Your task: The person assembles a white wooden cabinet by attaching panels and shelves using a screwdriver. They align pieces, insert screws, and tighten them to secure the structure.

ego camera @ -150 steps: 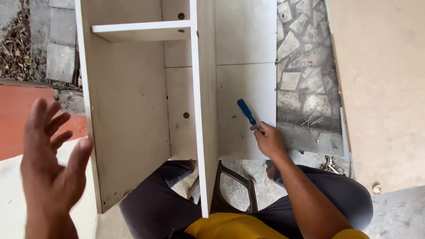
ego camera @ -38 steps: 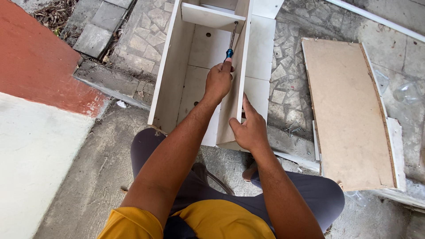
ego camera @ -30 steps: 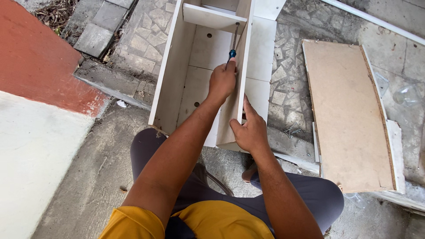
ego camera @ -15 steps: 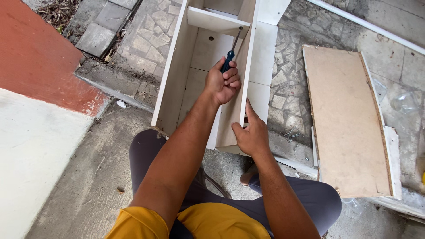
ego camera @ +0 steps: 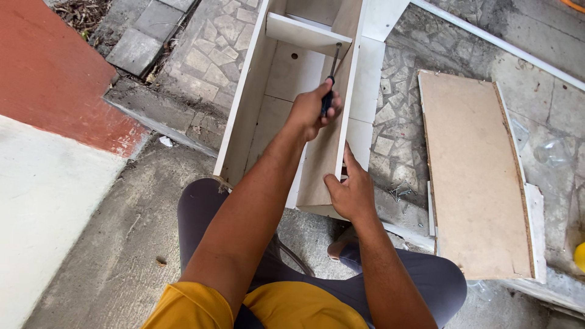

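The left hand (ego camera: 312, 109), raised open and clear of the work 5 seconds ago at the left of the frame, now reaches into the white cabinet carcass (ego camera: 256, 103) at upper centre, clenched around the dark-handled screwdriver (ego camera: 329, 85). The tool, held by the right hand 5 seconds ago, has changed hands; its shaft points up the frame toward the underside of the shelf (ego camera: 304, 33), close against the inner face of the upright divider panel (ego camera: 329, 152). Over the last second the grip has crept slightly up and to the right along that panel.

The right hand (ego camera: 350, 192), at centre frame, now grasps the divider's near edge, fingers wrapped on its outer side and thumb on the inner face, bracing it. The switch suggests the person is steadying the panel with one hand while working a fixing with the other; the tip's exact contact cannot be made out.

The carcass lies on its back on stone paving. A bare brown backing board (ego camera: 472, 176) lies well apart at right, and loose screws (ego camera: 397, 194) are scattered on the ground between it and the carcass. The person sits with legs beneath the near end.
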